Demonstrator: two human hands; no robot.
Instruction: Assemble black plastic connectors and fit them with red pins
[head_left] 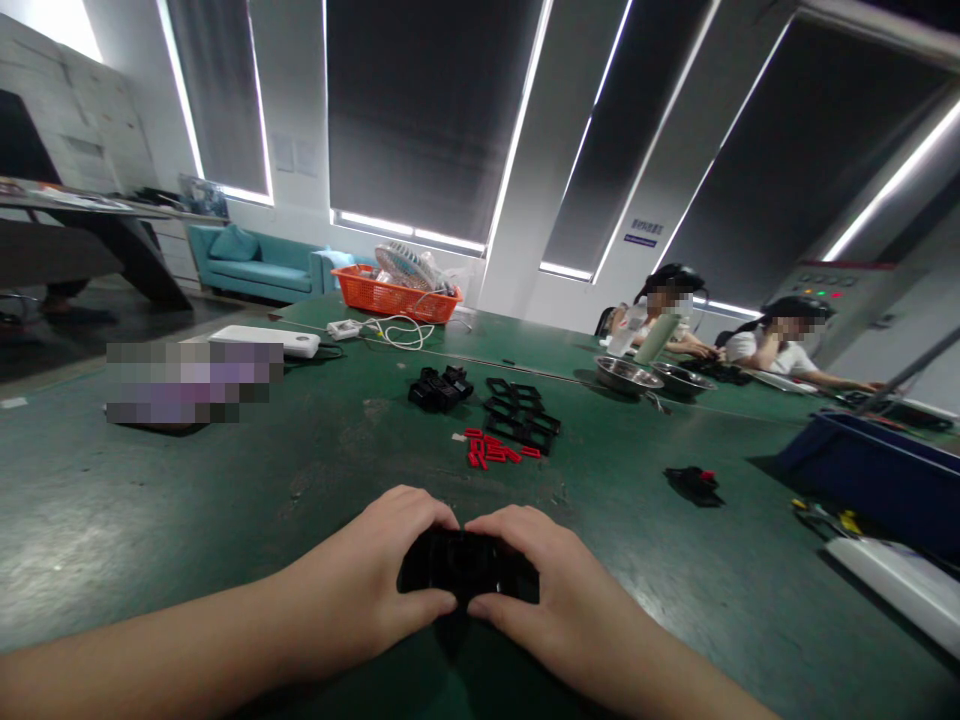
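Between my two hands, low in the middle of the head view, is a glossy black plastic part point(469, 570). My left hand point(397, 570) is closed round its left end, and my right hand point(529, 575) grips its right end. Both thumbs lie along the near side, with the fingertips on the far side. What exactly the part is, I cannot make out. Ahead of my hands lie several small red plastic clips point(491, 450). Behind them are several black rectangular frames point(521, 412), with a pile of black parts point(440, 388) to the left.
On the green table point(322, 480), a black part with a red piece point(695, 485) lies to the right. Beyond it are a blue bin point(877, 470) and a white object point(900, 590). Metal bowls point(628, 375), an orange basket point(397, 296) and a white power bank-like box point(266, 340) stand farther back. Two people sit far right.
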